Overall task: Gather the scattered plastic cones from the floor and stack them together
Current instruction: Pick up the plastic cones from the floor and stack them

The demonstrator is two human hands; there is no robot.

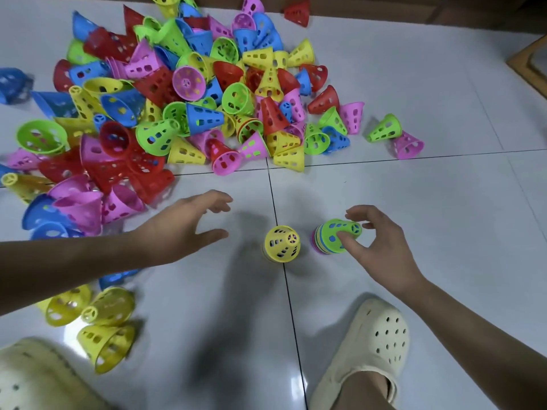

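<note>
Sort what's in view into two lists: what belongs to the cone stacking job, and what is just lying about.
Belongs to the job:
- big pile of loose cones
- yellow stack
- green-topped stack, pinched by the right hand
- left hand, open, reaching toward the pile
- three yellow cones near the left foot

Just lying about:
- cream clogs
- wooden frame corner

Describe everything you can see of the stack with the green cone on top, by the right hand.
The stack stands upright on the white tiled floor, right of the yellow-topped stack and apart from it. Its top cone is glossy green plastic with oblong holes showing blue beneath and a spoked ring at the tip. Pink, blue, yellow and red rims peek out at its base. The right hand pinches the top cone, thumb on the near side, fingers curled over the tip.
</note>
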